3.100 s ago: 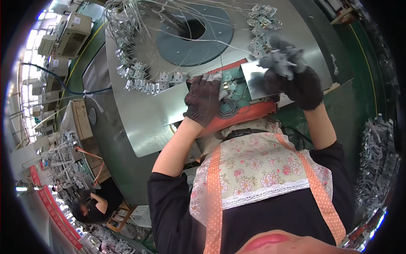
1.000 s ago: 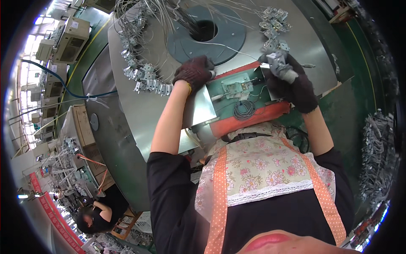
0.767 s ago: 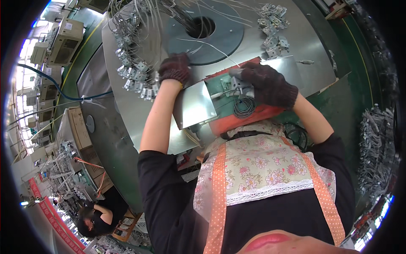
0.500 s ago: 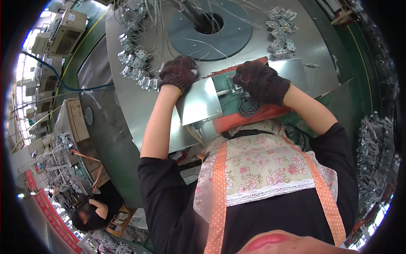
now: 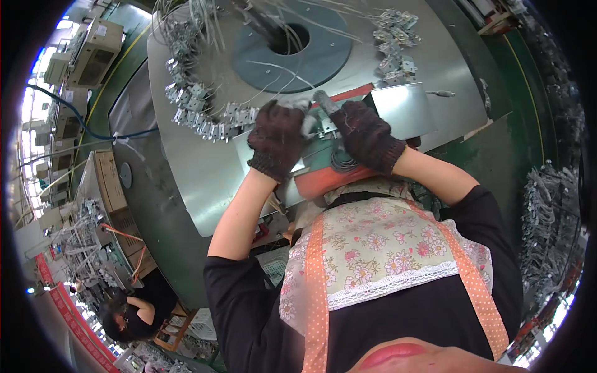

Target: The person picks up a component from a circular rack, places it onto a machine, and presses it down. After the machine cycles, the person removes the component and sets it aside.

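Observation:
My left hand [image 5: 278,140], in a dark maroon knit glove with pale fingertips, curls over the left metal plate [image 5: 239,154]. Its fingers bend toward the middle and are partly blurred; anything inside them is hidden. My right hand [image 5: 368,135], gloved the same way, bends its fingers at a small silver metal bracket [image 5: 327,126], with one pale fingertip pointing up and left. The bracket lies between both hands above a green work surface [image 5: 318,152]. Just below it sits a coil of grey cable [image 5: 344,161]. A thin pale wire [image 5: 280,67] runs from the table's middle toward my hands.
A second metal plate [image 5: 407,110] lies right of my right hand. Rows of wired metal brackets curve along the left [image 5: 193,102] and stand in a heap on the right [image 5: 396,46]. A grey disc [image 5: 249,59] with a central post lies beyond. Another person [image 5: 134,314] sits far left.
My left hand has moved right and nearer to me, closing in on the bracket. One right fingertip now sticks out up and left. The whole view has shifted slightly.

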Available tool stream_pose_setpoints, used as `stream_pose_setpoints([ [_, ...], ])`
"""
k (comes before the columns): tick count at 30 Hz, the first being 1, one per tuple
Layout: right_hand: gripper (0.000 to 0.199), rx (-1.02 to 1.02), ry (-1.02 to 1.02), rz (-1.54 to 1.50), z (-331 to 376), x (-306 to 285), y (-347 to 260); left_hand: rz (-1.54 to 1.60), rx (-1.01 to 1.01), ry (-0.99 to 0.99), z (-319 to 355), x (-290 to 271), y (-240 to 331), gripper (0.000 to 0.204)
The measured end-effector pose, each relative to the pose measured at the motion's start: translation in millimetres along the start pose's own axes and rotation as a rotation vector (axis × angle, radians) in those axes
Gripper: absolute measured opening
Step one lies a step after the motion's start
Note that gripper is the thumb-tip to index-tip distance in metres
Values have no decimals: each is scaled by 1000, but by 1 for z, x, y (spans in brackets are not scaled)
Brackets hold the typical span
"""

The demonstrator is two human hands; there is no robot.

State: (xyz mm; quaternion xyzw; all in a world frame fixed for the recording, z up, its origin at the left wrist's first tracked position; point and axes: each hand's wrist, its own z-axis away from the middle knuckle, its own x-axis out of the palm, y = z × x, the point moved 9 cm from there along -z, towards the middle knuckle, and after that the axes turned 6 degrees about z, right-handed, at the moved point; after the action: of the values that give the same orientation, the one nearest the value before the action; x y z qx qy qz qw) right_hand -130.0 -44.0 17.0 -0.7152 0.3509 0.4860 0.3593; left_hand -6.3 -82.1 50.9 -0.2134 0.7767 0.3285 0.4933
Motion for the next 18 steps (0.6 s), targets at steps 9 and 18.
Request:
stream_pose_setpoints([
  [9, 59, -145, -68, -338, 1, -16, 15, -37, 68, -273, -14, 57, 54, 46],
  [18, 43, 403, -542, 77, 4, -34, 186, -52, -7, -88, -10, 57, 45, 41],
])
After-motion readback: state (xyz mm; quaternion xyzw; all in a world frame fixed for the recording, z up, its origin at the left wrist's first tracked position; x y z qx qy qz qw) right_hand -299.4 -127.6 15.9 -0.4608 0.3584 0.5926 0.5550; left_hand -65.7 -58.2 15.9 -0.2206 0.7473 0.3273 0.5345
